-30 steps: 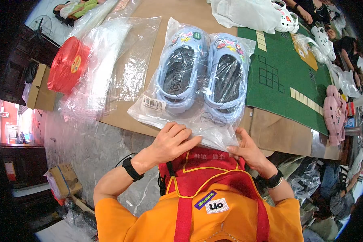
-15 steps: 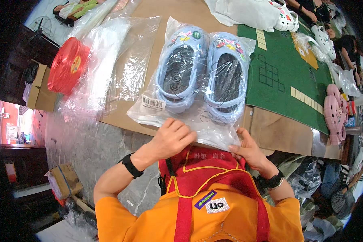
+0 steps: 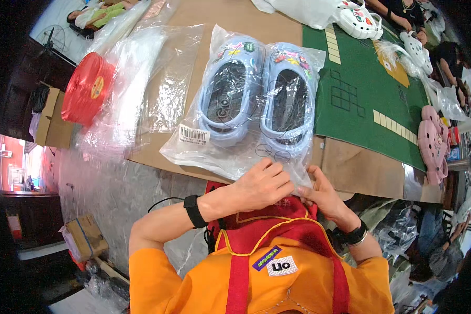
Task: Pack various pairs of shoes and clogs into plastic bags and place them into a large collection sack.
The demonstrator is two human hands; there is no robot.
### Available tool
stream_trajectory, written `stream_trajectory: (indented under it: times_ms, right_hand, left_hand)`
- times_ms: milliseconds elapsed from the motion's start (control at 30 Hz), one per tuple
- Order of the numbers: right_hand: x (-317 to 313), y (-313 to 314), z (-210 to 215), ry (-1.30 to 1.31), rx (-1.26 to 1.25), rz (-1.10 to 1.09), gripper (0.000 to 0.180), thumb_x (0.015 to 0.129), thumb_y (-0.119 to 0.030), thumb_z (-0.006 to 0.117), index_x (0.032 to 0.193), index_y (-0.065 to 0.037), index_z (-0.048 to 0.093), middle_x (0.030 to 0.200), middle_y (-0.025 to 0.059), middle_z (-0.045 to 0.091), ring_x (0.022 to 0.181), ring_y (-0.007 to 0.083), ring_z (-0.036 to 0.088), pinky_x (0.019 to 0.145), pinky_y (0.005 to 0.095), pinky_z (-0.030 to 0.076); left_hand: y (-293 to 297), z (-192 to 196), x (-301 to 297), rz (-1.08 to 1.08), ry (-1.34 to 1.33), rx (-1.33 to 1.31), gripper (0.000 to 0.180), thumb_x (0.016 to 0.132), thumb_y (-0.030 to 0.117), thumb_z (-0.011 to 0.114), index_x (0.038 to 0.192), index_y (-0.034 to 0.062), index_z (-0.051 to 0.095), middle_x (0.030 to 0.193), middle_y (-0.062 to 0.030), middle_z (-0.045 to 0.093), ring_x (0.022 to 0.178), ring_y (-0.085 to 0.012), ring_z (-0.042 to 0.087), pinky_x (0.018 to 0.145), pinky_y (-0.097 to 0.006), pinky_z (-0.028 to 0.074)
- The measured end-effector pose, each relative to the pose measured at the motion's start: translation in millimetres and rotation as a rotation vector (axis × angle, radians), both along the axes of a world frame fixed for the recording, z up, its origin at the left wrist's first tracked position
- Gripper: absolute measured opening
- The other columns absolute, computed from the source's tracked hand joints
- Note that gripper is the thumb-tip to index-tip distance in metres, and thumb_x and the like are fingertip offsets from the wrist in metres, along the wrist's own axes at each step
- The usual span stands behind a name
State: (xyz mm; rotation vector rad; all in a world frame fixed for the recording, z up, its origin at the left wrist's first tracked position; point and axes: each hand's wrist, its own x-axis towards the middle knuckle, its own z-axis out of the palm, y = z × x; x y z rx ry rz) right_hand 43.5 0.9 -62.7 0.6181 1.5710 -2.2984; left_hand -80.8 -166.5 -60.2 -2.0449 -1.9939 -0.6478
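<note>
we see the clear bag lying around the middle of the frame, with a pair of blue clogs side by side inside it, toes toward the top. our right hand has thumb and fingers together on the bag's lower right corner. our left hand bends its fingers over the bag's lower edge; we cannot tell whether they pinch it. a green mat spreads at upper right, and pink footwear sits by its edge.
</note>
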Motion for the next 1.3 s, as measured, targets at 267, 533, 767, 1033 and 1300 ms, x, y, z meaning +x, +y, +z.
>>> stream_trajectory:
  times_ms: [267, 533, 767, 1033, 1300]
  right_hand:
    - [3, 4, -1, 0.011, -0.017, 0.035, 0.048, 0.085, -0.01, 0.056, 0.123, -0.006, 0.027, 0.076, 0.0046, 0.058, 0.061, 0.0056, 0.049, 0.05, 0.0179, 0.035]
    - [-1, 1, -3, 0.033, 0.015, 0.042, 0.045, 0.086, -0.011, 0.055, 0.123, -0.008, 0.03, 0.074, 0.0016, 0.056, 0.063, 0.0063, 0.049, 0.054, 0.0182, 0.037]
    - [0, 2, 2, -0.02, 0.057, 0.076, 0.041, 0.088, -0.014, 0.053, 0.122, -0.008, 0.031, 0.073, -0.0004, 0.054, 0.061, 0.0056, 0.048, 0.052, 0.018, 0.036]
    - [-2, -3, 2, 0.0, 0.072, 0.037, 0.041, 0.089, -0.018, 0.052, 0.122, -0.007, 0.03, 0.072, -0.0008, 0.052, 0.06, 0.0052, 0.046, 0.052, 0.0183, 0.036]
    - [0, -2, 3, 0.008, 0.019, 0.041, 0.042, 0.089, -0.018, 0.052, 0.123, -0.007, 0.03, 0.075, -0.0005, 0.053, 0.062, 0.0051, 0.046, 0.054, 0.0182, 0.036]
  left_hand:
    - [-5, 3, -5, -0.082, 0.023, -0.043, 0.015, 0.067, 0.019, 0.054, 0.079, 0.01, 0.053, 0.072, -0.0007, 0.045, 0.071, -0.0158, 0.048, 0.065, -0.029, 0.037]
    - [6, -1, 8, -0.104, 0.032, 0.073, 0.015, 0.066, 0.018, 0.054, 0.077, 0.0088, 0.054, 0.068, -0.0002, 0.043, 0.068, -0.015, 0.048, 0.06, -0.028, 0.038]
    - [6, 2, 7, -0.122, 0.036, 0.066, 0.014, 0.065, 0.018, 0.054, 0.076, 0.0087, 0.054, 0.067, 0.0, 0.043, 0.066, -0.0146, 0.047, 0.058, -0.027, 0.037]
    - [7, -2, 10, -0.077, 0.031, 0.117, 0.012, 0.066, 0.019, 0.053, 0.073, 0.0089, 0.052, 0.066, -0.0004, 0.042, 0.066, -0.0145, 0.046, 0.059, -0.028, 0.036]
    - [7, -2, 8, -0.088, -0.012, 0.098, 0.012, 0.066, 0.019, 0.052, 0.072, 0.0086, 0.052, 0.065, -0.0005, 0.041, 0.065, -0.0151, 0.046, 0.059, -0.028, 0.036]
